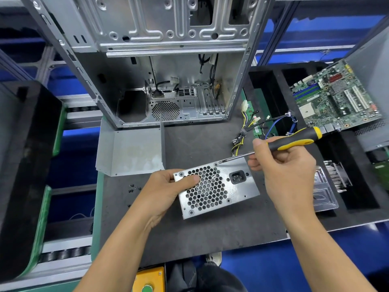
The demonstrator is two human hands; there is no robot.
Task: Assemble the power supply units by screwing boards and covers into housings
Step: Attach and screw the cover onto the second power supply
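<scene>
head view: the silver perforated-metal power supply unit is steadied on the dark desk by the left hand, its grip clasping the unit's edge, so the yellow-and-black screwdriver, grasped in the right hand, is aimed at a corner screw.

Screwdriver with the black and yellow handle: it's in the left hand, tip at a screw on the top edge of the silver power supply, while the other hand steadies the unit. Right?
Not quite. The head view shows the black and yellow screwdriver in the right hand; the left hand steadies the silver power supply. The rest holds.
</scene>
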